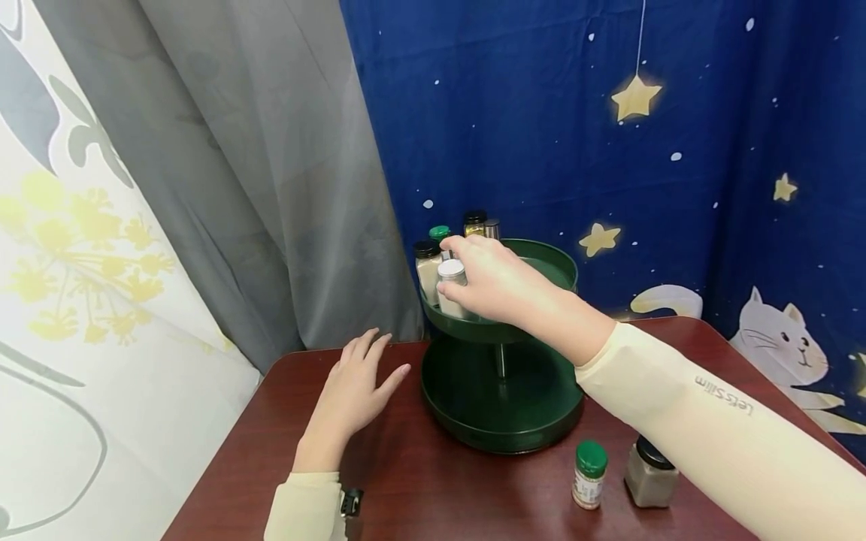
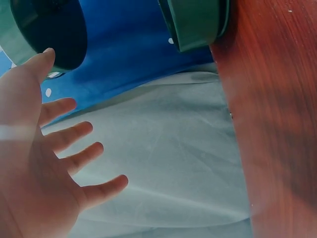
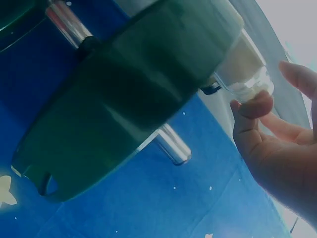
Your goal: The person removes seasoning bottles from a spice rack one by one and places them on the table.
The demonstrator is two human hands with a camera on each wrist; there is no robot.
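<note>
While the left hand [image 1: 353, 387] is spread, whether the right hand [image 1: 496, 278] pinches the clear jar [image 1: 451, 271] (white-capped, pale-filled) is unclear.

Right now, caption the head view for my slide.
Right hand at a white-capped jar on the upper tier of a green stand, left hand spread open beside it.

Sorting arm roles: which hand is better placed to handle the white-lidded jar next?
Right, likely: the right hand is at the white-lidded jar on the upper tier of the green stand. The left hand, empty, is left of the stand, farther off.
</note>
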